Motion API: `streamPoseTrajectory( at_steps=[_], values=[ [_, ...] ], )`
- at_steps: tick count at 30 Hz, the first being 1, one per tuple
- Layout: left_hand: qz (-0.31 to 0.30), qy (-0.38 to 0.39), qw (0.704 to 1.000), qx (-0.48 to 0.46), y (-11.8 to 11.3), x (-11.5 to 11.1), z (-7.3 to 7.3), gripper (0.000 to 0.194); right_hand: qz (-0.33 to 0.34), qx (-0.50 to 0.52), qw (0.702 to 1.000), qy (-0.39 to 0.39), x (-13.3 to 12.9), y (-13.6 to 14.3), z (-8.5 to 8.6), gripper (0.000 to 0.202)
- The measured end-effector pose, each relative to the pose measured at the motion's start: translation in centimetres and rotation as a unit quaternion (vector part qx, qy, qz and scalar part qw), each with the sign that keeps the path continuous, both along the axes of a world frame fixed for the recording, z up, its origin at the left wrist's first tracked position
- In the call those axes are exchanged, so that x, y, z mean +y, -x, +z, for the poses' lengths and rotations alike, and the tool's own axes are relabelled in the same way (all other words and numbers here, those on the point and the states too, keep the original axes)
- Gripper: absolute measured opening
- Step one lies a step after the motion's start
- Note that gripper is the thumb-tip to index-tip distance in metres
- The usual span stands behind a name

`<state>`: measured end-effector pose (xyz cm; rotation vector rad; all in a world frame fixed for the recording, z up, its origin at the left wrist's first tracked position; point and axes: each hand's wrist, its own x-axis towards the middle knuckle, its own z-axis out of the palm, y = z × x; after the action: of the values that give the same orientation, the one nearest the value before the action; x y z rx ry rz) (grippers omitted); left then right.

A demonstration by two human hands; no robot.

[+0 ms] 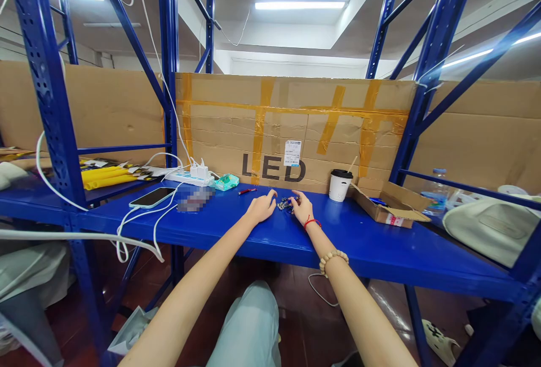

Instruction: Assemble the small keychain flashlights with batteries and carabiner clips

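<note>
A small heap of shiny metal pieces (284, 204) lies on the blue shelf top between my hands; they are too small to name. My left hand (262, 207) rests just left of the heap, its fingers loosely bent and apart, with nothing visible in it. On the other side, my right hand (302, 208) has its fingers spread around the heap's right edge. Whether its fingertips touch the pieces I cannot tell. Behind my left hand lies a small red pen-like item (247, 191).
A lidded paper cup (339, 186) with a straw and an open cardboard box (391, 206) stand at right. To the left are a phone (153, 198), white cables, a power strip (189, 176) and a green packet (227, 182). Cardboard (220, 130) closes the back; blue posts flank the shelf.
</note>
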<state>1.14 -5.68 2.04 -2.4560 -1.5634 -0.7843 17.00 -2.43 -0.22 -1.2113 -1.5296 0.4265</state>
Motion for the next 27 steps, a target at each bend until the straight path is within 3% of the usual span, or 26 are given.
streamPoseTrajectory(
  at_steps=[8,15,20,27],
  values=[
    [0.001,0.001,1.0,-0.01,0.1,-0.2,-0.1,0.023,-0.106,0.1,0.989,-0.019,-0.4,-1.0,0.9,0.04],
    [0.062,0.008,0.995,-0.077,0.4,0.5,-0.4,0.019,-0.15,0.158,0.973,0.069,1.4,-2.7,0.1,0.038],
    [0.15,0.02,0.98,-0.125,1.8,2.8,-0.8,0.02,-0.117,0.153,0.971,0.145,3.1,-5.2,0.2,0.033],
    [0.178,0.018,0.98,-0.083,5.8,6.0,-0.6,0.023,0.003,0.058,0.969,0.239,3.6,-7.6,1.2,0.027]
  ],
)
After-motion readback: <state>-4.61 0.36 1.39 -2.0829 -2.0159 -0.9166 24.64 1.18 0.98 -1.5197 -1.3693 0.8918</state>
